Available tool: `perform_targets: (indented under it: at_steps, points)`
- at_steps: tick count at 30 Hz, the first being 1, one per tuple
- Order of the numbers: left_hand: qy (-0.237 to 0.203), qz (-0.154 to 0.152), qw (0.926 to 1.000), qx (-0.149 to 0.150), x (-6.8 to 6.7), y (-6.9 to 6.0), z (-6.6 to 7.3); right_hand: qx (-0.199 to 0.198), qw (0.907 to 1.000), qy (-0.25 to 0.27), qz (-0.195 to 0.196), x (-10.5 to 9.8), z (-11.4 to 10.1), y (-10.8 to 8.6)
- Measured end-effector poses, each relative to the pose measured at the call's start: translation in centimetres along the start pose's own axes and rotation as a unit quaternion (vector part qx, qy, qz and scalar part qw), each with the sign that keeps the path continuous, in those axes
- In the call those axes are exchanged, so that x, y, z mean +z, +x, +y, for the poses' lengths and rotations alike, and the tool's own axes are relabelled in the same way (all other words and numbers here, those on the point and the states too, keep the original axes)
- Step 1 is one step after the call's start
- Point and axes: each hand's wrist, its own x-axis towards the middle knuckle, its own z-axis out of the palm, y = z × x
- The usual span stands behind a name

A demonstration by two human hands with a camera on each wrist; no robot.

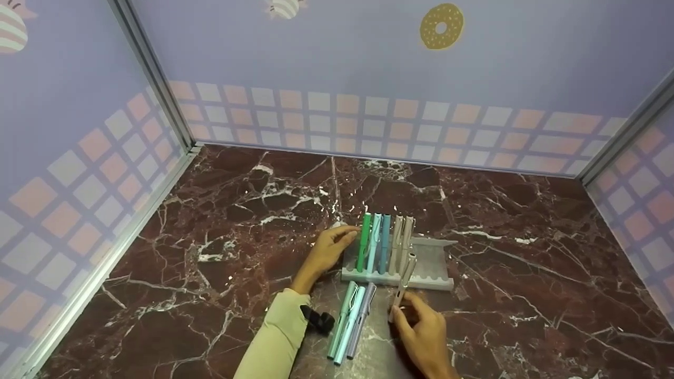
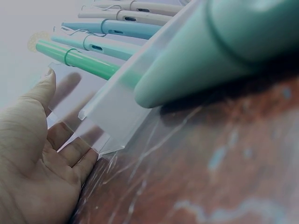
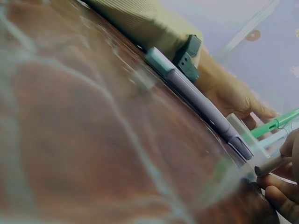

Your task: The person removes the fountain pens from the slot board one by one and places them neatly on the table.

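Observation:
A clear pen stand [image 1: 433, 258] holds several pens side by side: a green pen [image 1: 364, 242], a light turquoise pen [image 1: 374, 243], a blue pen [image 1: 385, 245] and two beige pens [image 1: 396, 245]. My left hand [image 1: 329, 250] grips the stand's left edge; in the left wrist view its fingers [image 2: 70, 151] show through the clear plastic. My right hand [image 1: 424, 329] pinches another beige pen [image 1: 404, 279] near its lower end, between thumb and fingers. That pen leans up across the stand's front edge, capped end toward the stand.
In front of the stand, a teal pen [image 1: 342, 321], a pale cyan pen [image 1: 350, 326] and a purple pen [image 1: 361, 322] lie close together on the marbled tabletop [image 1: 253, 231]. A black band [image 1: 318, 318] is around the left wrist. Patterned panels [image 1: 347, 121] enclose the table's back and sides.

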Motion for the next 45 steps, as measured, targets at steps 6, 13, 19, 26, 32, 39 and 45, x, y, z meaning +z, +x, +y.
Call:
perform_targets:
  at_steps: [6,13,19,26,32,39,45]
  points:
    - [-0.01,0.0,0.9999,-0.004,0.0,0.1,-0.4,-0.036,0.9992,-0.013,0.01,-0.2,-0.5,-1.5]
    - [-0.023,0.0,0.9997,-0.001,0.1,0.1,-0.5,-0.087,0.9961,0.012,-0.004,-0.5,-1.2,-3.8]
    - [-0.022,0.002,0.9998,-0.001,0.1,0.3,-0.4,-0.02,0.9963,0.042,-0.072,-1.2,-2.5,-5.0]
    - [-0.011,-0.001,0.9999,0.0,0.0,0.1,-0.4,0.068,0.9919,0.041,-0.1,-1.6,-3.0,-4.6]
    - [-0.007,-0.005,0.9999,0.006,0.0,0.1,-0.4,0.076,0.9889,0.059,-0.113,-1.7,-2.6,-4.3]
    - [-0.015,0.001,0.9999,0.001,0.1,0.1,-0.5,0.16,0.9741,0.076,-0.141,-1.8,-2.6,-3.8]
    - [-0.019,0.0,0.9998,-0.001,0.1,0.1,-0.5,0.162,0.9686,0.121,-0.145,-1.9,-2.6,-3.8]
